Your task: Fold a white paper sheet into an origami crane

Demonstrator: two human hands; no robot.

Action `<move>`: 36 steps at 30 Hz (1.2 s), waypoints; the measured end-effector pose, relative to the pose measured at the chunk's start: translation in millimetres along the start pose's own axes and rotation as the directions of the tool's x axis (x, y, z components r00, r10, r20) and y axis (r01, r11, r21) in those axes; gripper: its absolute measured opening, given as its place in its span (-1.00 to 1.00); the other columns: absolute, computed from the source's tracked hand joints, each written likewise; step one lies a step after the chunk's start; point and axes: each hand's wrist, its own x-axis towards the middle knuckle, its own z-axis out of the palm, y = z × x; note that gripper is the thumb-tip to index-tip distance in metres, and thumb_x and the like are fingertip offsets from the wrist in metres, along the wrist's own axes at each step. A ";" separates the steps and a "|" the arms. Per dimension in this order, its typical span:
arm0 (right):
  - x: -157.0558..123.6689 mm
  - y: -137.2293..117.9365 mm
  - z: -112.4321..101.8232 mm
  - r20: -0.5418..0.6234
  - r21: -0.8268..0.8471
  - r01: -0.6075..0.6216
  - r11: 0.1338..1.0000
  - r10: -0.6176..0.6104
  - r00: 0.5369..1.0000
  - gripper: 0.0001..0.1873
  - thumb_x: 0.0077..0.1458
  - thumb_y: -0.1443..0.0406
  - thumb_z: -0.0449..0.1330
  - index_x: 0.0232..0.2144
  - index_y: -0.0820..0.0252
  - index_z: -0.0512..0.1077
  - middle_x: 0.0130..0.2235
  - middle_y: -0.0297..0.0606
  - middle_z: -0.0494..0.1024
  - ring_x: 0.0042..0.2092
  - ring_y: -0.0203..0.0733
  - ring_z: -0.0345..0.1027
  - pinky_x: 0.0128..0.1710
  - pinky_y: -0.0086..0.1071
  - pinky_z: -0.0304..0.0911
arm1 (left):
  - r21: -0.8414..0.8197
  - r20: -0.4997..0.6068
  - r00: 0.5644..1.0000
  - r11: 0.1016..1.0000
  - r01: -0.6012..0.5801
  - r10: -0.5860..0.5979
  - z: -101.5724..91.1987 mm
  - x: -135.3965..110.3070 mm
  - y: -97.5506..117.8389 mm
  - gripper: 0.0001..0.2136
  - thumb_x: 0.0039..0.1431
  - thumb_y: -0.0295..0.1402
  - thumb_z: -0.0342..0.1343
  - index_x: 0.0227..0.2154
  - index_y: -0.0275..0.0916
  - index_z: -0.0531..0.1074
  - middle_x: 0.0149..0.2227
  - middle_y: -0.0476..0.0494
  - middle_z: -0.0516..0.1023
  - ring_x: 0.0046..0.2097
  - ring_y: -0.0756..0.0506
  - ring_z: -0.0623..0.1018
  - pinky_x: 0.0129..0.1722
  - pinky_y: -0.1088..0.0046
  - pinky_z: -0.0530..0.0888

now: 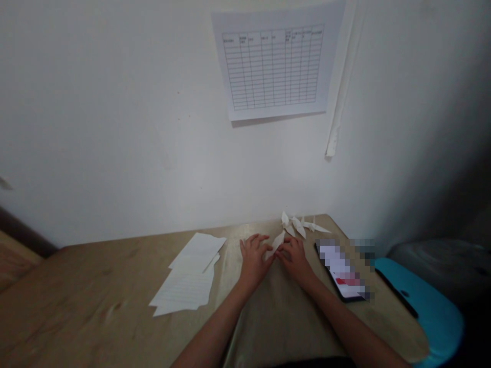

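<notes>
Between my two hands, over the middle of the table, is a small folded piece of white paper (278, 240), pointed at its upper end. My left hand (254, 252) grips its left side with thumb and forefinger, the other fingers spread above. On the right side, my right hand (294, 255) pinches the same paper, its fingers curled. The lower part of the folded paper is partly hidden by the fingertips. Just beyond my right hand lie several folded white paper cranes (298, 227) in a row near the wall.
Loose sheets of lined paper (187, 281) lie on the brown table (95, 296) to the left. A phone (339, 271) with a lit screen rests at the right. Beyond the table's right edge is a turquoise object (425, 301). A printed chart (274, 66) hangs on the white wall.
</notes>
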 end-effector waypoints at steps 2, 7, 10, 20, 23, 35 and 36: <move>0.6 -0.4 -0.7 -0.030 -0.051 -0.017 0.999 0.015 0.999 -0.80 0.16 0.13 0.28 -0.44 0.07 0.58 -0.10 -0.11 0.47 0.09 0.11 0.23 0.16 0.01 0.18 | 0.022 0.013 1.000 1.000 0.004 -0.004 0.8 -0.5 1.3 -0.85 0.08 -0.43 0.35 -0.31 -0.03 0.59 0.14 -0.05 0.55 0.28 -0.33 0.31 0.30 -0.43 -0.09; 3.7 -4.8 -11.5 -0.176 -0.190 -0.100 0.977 0.066 0.982 -0.64 0.09 -0.03 0.32 -0.31 0.14 0.53 -0.08 -0.02 0.43 0.05 0.17 0.23 0.12 0.07 0.18 | 0.015 0.031 0.998 0.999 0.045 -0.046 1.4 0.3 2.6 -0.92 0.10 -0.39 0.35 -0.39 -0.05 0.59 0.09 -0.06 0.58 0.26 -0.32 0.34 0.28 -0.47 -0.09; 4.8 -9.8 -21.0 -0.222 -0.231 -0.074 0.970 0.021 0.975 -0.48 0.14 0.01 0.30 0.06 0.13 0.45 0.08 0.04 0.36 0.16 0.20 0.17 0.19 0.09 0.13 | 0.016 0.024 0.998 0.998 0.065 -0.065 -1.1 1.2 2.2 -0.88 0.06 -0.45 0.37 -0.42 -0.06 0.59 0.09 -0.05 0.58 0.26 -0.33 0.34 0.28 -0.47 -0.08; 6.5 -6.0 -21.2 0.001 -0.287 0.163 0.944 -0.170 0.985 -0.89 0.11 0.20 0.37 -0.26 -0.01 0.61 -0.05 -0.23 0.54 0.12 0.03 0.25 0.22 0.00 0.05 | 0.039 0.059 0.994 0.995 0.093 -0.095 -7.5 2.1 4.0 -0.89 0.03 -0.41 0.41 -0.45 -0.06 0.60 0.09 -0.01 0.58 0.28 -0.32 0.31 0.31 -0.41 -0.09; 6.9 -0.9 -18.6 -0.004 -0.290 0.168 0.942 -0.176 0.984 -0.97 0.12 0.24 0.36 -0.32 0.00 0.59 -0.12 -0.27 0.56 0.08 -0.01 0.27 0.19 -0.04 0.06 | 0.017 0.073 0.990 0.993 0.117 -0.117 -5.7 3.2 2.0 -0.90 0.03 -0.39 0.41 -0.44 -0.05 0.61 0.10 0.00 0.58 0.29 -0.30 0.31 0.32 -0.37 -0.07; 9.7 7.1 -16.1 0.050 -0.317 0.099 0.943 -0.088 0.995 -0.88 0.14 0.21 0.34 -0.42 0.07 0.56 -0.24 -0.25 0.58 0.03 0.01 0.31 0.23 0.01 -0.06 | -0.065 0.135 0.972 0.978 0.200 -0.190 -5.8 8.3 1.6 -0.93 0.03 -0.34 0.43 -0.44 -0.05 0.65 0.09 -0.02 0.60 0.28 -0.29 0.33 0.33 -0.21 0.07; 9.5 7.7 -15.8 0.053 -0.315 0.106 0.943 -0.094 0.994 -0.89 0.14 0.22 0.34 -0.42 0.07 0.56 -0.24 -0.26 0.58 0.04 0.00 0.31 0.25 0.02 -0.09 | -0.067 0.138 0.973 0.978 0.198 -0.187 -4.5 7.8 1.1 -0.94 0.04 -0.32 0.42 -0.42 -0.04 0.66 0.09 -0.03 0.60 0.28 -0.29 0.33 0.33 -0.19 0.08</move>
